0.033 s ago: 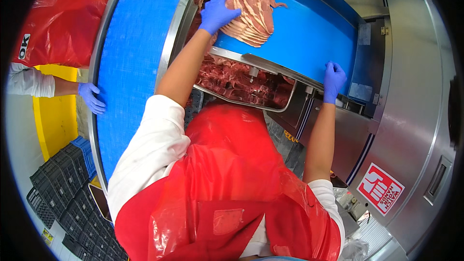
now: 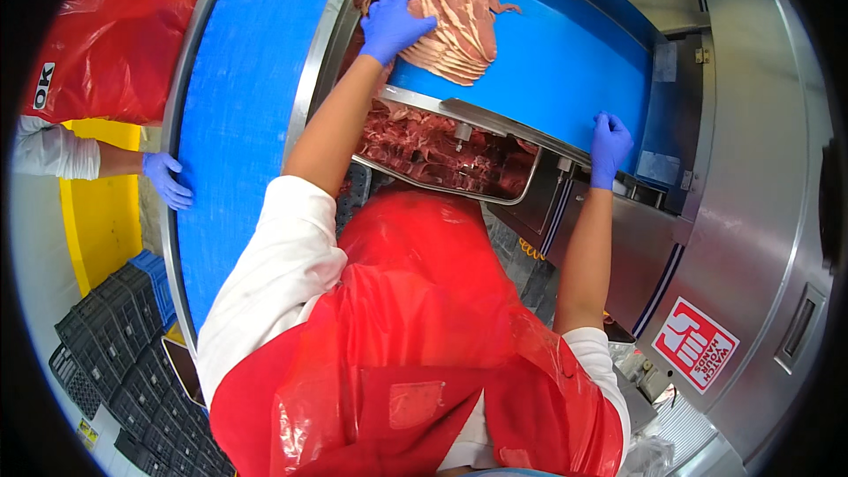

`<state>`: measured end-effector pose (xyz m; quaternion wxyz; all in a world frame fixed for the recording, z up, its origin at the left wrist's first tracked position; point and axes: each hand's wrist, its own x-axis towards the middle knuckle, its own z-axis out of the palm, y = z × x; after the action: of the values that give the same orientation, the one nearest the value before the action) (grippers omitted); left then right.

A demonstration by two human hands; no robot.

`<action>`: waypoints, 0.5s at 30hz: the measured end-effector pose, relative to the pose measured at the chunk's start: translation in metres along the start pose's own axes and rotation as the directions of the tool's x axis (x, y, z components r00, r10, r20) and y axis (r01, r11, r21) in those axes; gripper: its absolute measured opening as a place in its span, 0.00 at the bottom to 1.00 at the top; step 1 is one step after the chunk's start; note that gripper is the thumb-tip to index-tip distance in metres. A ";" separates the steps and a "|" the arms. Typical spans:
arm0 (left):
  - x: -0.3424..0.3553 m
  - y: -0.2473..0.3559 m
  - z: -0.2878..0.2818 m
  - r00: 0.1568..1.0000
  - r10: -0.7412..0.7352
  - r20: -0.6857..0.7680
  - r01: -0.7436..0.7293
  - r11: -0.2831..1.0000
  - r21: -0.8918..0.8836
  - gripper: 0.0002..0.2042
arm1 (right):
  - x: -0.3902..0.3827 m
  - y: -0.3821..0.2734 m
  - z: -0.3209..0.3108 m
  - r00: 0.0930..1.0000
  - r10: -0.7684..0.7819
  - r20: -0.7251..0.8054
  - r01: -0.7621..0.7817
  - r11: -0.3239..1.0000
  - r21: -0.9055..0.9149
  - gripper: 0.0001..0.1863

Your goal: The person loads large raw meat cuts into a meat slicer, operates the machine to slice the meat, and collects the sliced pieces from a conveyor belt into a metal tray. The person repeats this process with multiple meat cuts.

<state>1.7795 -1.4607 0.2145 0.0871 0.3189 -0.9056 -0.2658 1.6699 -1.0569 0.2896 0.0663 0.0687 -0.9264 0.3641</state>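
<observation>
Sliced meat [image 2: 459,26] partly hidden, co-worker [image 2: 132,44] cut off, crates [image 2: 110,331] cropped below

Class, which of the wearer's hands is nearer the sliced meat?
Left. The left hand touches the sliced meat at its left side; the right hand is apart, farther right and nearer the body.

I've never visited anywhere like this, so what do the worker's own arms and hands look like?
The left hand and right hand wear matching, close-fitting, wrist-length blue-violet gloves. White, loose sleeves leave the forearms bare.
</observation>
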 end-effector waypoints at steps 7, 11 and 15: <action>0.021 -0.009 0.015 0.970 0.238 -0.045 -0.242 0.941 -0.236 0.44 | 0.003 0.006 0.001 0.999 0.034 0.005 -0.034 0.999 0.014 0.14; 0.030 -0.033 0.017 0.980 0.157 0.119 -0.068 0.838 -0.542 0.40 | 0.008 0.006 0.006 0.999 0.047 -0.009 -0.048 0.998 -0.050 0.14; 0.015 -0.060 0.005 0.896 0.026 0.443 0.062 0.981 -0.182 0.41 | 0.006 0.004 0.007 0.999 0.050 -0.002 -0.049 0.997 0.053 0.13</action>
<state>1.7985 -1.5071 0.1780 -0.0938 0.2484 -0.8687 -0.4182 1.6626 -1.0590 0.2828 0.0571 0.0468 -0.9177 0.3903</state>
